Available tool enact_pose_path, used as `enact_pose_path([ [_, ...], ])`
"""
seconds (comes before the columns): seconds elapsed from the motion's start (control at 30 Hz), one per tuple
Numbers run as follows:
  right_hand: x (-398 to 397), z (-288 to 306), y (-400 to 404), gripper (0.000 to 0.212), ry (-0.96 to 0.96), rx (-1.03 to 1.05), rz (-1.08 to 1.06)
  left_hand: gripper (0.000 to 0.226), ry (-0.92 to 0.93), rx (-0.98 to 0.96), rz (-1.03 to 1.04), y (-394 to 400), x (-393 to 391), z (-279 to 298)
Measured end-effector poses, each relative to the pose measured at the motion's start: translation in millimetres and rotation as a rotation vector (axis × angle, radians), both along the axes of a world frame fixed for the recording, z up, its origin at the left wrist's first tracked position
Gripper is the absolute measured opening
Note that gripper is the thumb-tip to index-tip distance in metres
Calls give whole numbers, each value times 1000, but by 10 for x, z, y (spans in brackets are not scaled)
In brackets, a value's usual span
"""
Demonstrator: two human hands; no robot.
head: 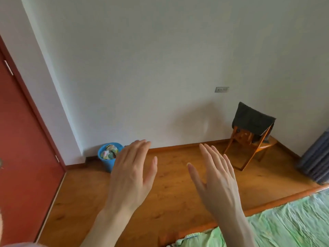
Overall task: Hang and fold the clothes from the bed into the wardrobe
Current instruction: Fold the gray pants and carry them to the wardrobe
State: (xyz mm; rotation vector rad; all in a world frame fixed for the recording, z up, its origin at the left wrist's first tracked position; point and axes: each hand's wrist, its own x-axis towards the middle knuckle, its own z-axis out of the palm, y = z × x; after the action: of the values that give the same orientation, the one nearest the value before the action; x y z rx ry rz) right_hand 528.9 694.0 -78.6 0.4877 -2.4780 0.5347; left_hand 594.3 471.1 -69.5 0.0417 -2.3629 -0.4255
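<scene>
Bare white wall [160, 59] ahead, wood floor [169, 193] below it, a red door [21, 157] at the left edge. A blue bucket [108, 163] stuffed with something colourful stands in the corner by the door frame. A wooden chair [249, 145] draped with a dark cloth [252, 120] sits against the wall to the right; a grey curtain [316, 163] hangs at the far right.

Both hands are raised over the floor, backs to the camera. Left hand [131, 173] and right hand [215, 180] each have straight, loosely spread fingers; neither grip holds anything, and they stay apart from each other.

The bed [293, 220] with a green sheet shows only at the lower right corner, with its wooden edge. No clothes to hang or fold are plainly visible on the part of the bed in view. A small scrap of light fabric and something dark at the bottom edge are too cut off to identify. The wardrobe is not in view.

Judgement: the task looks barely begun, or the person is between items.

Risks from here:
- The head faces away from both bed and wardrobe, so a reach now would be blind; a garment could be grabbed by one corner and drag across the floor.
- The chair's cloth could be mistaken for bed laundry.
- Stepping forward, a foot could catch the bucket or the bed's edge.
</scene>
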Motion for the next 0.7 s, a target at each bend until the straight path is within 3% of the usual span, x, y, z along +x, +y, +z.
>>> enact_pose_path([
  [0.47, -1699, -348, -341, 70, -122, -29, -193, 51, -95, -56, -214, -435, -2080, -217],
  [0.7, -2854, -525, -158, 73, -111, -115, -375, 52, -108, -106, -368, -353, -3655, -389],
])
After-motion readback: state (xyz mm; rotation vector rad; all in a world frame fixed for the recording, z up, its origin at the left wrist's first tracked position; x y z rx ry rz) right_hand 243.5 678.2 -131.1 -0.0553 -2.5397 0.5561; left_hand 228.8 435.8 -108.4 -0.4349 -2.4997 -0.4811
